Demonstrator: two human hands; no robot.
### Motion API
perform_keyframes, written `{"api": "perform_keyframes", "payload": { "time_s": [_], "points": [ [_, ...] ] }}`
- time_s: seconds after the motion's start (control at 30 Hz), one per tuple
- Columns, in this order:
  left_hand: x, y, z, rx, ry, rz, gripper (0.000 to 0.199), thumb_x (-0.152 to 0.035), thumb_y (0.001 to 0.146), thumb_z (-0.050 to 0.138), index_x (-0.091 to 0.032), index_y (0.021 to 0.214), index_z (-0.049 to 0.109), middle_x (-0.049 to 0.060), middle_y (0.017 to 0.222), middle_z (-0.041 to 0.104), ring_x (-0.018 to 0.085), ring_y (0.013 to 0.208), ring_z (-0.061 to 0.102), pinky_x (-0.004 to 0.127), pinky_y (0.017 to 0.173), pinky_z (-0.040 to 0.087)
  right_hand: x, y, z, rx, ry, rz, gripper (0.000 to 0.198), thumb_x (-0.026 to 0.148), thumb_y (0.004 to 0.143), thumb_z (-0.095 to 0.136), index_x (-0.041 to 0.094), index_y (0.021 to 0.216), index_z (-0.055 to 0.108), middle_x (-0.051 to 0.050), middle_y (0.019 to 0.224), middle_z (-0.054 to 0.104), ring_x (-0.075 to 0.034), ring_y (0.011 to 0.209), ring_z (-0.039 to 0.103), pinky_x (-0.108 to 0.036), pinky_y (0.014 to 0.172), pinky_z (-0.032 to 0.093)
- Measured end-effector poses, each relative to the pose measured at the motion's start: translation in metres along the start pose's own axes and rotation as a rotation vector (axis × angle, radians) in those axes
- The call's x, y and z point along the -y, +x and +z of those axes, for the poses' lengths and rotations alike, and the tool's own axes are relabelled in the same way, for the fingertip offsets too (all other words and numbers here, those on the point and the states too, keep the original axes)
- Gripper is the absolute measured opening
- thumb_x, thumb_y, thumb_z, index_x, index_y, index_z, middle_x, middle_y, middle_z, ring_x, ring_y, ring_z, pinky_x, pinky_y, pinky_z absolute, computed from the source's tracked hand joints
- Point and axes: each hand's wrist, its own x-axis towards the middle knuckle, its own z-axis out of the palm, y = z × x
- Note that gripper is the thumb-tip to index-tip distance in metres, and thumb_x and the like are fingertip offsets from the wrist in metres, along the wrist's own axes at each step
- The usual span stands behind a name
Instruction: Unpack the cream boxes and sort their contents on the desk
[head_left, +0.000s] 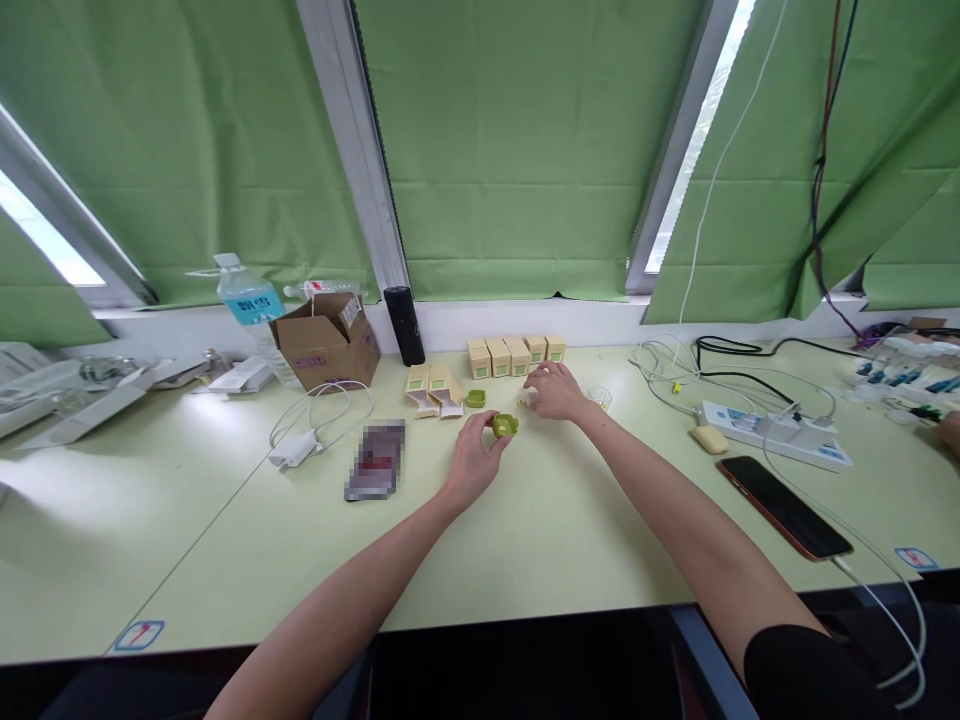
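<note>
My left hand [474,462] grips a small olive-green open case [505,426] between thumb and fingers, just above the table. Beyond it lies a second small green piece, like a shallow tray or lid [476,398]. My right hand [553,392] reaches down to the tabletop, its fingertips drawn together around something small and pale that I cannot make out. Close behind that hand stands a row of several small tan cartons [499,358]. Left of the green tray are two opened cartons [433,388] with their flaps out. Something clear and thin [600,398] lies right of my right wrist.
To the left are a phone-like item [376,460], a white charger [294,449] with cable, a brown cardboard box [328,345], a water bottle [255,310] and a black cylinder [405,326]. On the right, a power strip [776,436], a phone [784,507] and cables.
</note>
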Motion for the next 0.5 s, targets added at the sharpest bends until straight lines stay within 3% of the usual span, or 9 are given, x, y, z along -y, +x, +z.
{"api": "perform_keyframes", "payload": {
  "time_s": [0.17, 0.5],
  "points": [
    [0.002, 0.000, 0.001, 0.005, 0.013, -0.018, 0.032, -0.023, 0.086, 0.068, -0.023, 0.117, 0.062, 0.007, 0.115, 0.068, 0.023, 0.110, 0.063, 0.039, 0.101, 0.047, 0.022, 0.017, 0.009, 0.038, -0.035, 0.004, 0.028, 0.026, 0.082, 0.065, 0.019, 0.105, 0.079, -0.014, 0.128, 0.069, -0.034, 0.132, 0.043, -0.043, 0.110, 0.029],
    [0.004, -0.001, 0.004, 0.013, 0.042, -0.007, 0.033, -0.022, 0.086, 0.068, -0.023, 0.118, 0.062, 0.006, 0.115, 0.067, 0.023, 0.111, 0.063, 0.038, 0.102, 0.046, 0.036, 0.027, 0.013, 0.023, -0.038, 0.017, 0.028, 0.023, 0.082, 0.063, 0.015, 0.105, 0.077, -0.018, 0.122, 0.068, -0.034, 0.127, 0.045, -0.044, 0.107, 0.030]
  ]
}}
